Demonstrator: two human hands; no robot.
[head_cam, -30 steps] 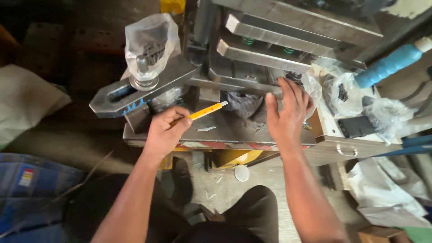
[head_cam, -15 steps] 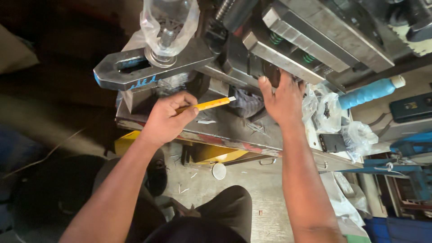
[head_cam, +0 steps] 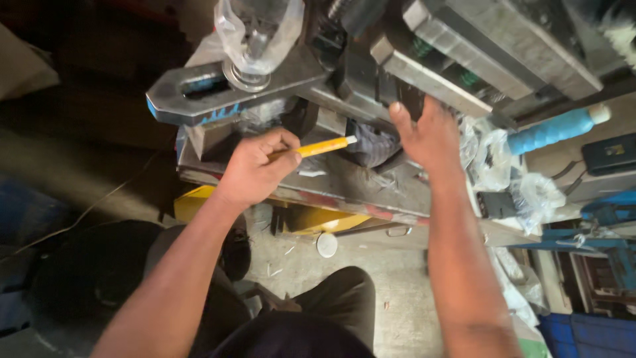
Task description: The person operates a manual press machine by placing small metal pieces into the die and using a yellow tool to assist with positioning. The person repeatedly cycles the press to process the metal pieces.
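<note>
While two bare hands work at the middle of the frame, only one tool is held: the left hand (head_cam: 255, 169) has its grip closed around a slim yellow marker with a pale tip (head_cam: 322, 146), which points right toward a dark crumpled rag (head_cam: 371, 146) lying just beside the tip. The right hand (head_cam: 427, 132) has its grip wide, fingers spread and pressed flat against the grey steel machine block (head_cam: 361, 99) at centre top. Both hands sit over a worn grey metal counter (head_cam: 358, 182) with a red-painted front edge. One heavy grey steel clamp bar with a slot (head_cam: 218, 93) crosses the upper left, carrying blue scrawled marks, and one clear plastic bag (head_cam: 258, 30) covers a part standing on it. At the right edge lie one blue cylindrical handle with a white end (head_cam: 553, 129), one dark box (head_cam: 609, 154) and several crumpled clear plastic wrappers (head_cam: 510, 172). One small white round cap (head_cam: 326, 244) lies on the concrete floor (head_cam: 391, 292) below, beside a yellow metal frame (head_cam: 318, 219).
</note>
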